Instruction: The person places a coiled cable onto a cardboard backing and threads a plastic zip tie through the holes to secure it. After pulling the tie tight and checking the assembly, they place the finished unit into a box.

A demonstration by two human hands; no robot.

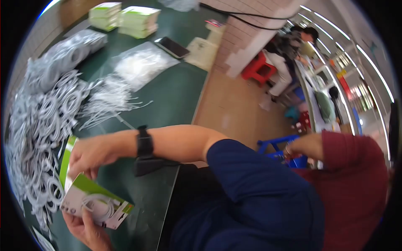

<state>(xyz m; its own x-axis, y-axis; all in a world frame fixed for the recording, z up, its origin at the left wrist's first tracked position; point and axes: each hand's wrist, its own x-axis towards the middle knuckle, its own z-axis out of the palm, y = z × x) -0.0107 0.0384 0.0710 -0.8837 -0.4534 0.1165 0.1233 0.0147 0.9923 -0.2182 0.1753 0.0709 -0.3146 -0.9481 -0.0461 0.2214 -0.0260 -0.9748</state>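
My left hand (90, 230) grips a green and white box (115, 201) near the lower left, its thumb pressed on the front panel. A coiled white cable (100, 207) shows on that panel; whether printed or real I cannot tell. Just above the box is my right hand (90, 154), a black band on its wrist. Its fingers are curled down at the box's upper end, and what they hold is hidden. Behind this hand stands a green and white strip of card (66, 163). Beside both hands lies a large heap of coiled white cables (39, 142).
On the green table (176, 108) lie white ties (111, 98), a clear plastic bag (144, 65) and a phone (171, 47). Stacked green and white boxes (138, 21) stand at the back. Close by is a person in maroon (351, 180); another sits beyond, near a red stool (259, 69).
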